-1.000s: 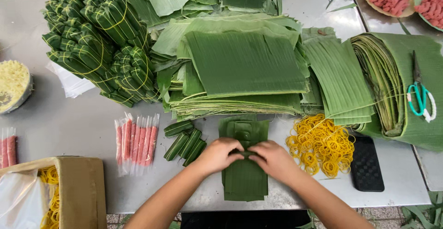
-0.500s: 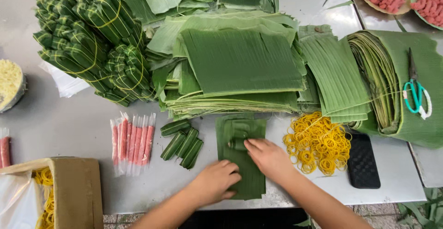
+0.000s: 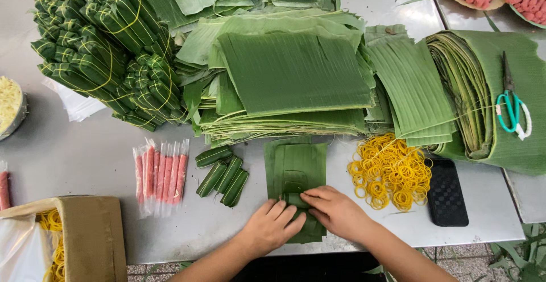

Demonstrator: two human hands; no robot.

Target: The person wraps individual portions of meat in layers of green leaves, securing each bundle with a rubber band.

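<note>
A strip of green banana leaf (image 3: pixel 296 168) lies lengthwise on the grey table (image 3: pixel 68 157) near its front edge. My left hand (image 3: pixel 271 225) and my right hand (image 3: pixel 335 211) both press on the leaf's near end, fingers bent over a small rolled fold of leaf between them. Whatever is inside the fold is hidden. Several small leaf-wrapped rolls (image 3: pixel 223 175) lie just left of the leaf. Pink sausage sticks in clear wrappers (image 3: pixel 161 174) lie further left.
Stacks of cut banana leaves (image 3: pixel 290 77) fill the middle. Tied bundles of wrapped rolls (image 3: pixel 102 43) sit at the back left. Yellow rubber bands (image 3: pixel 389 171), a black phone (image 3: pixel 447 193), teal scissors (image 3: pixel 511 103) and a cardboard box (image 3: pixel 85 236) are around.
My hands drew back toward the table's front edge and came together again over the leaf's near end. The camera view shifted slightly.
</note>
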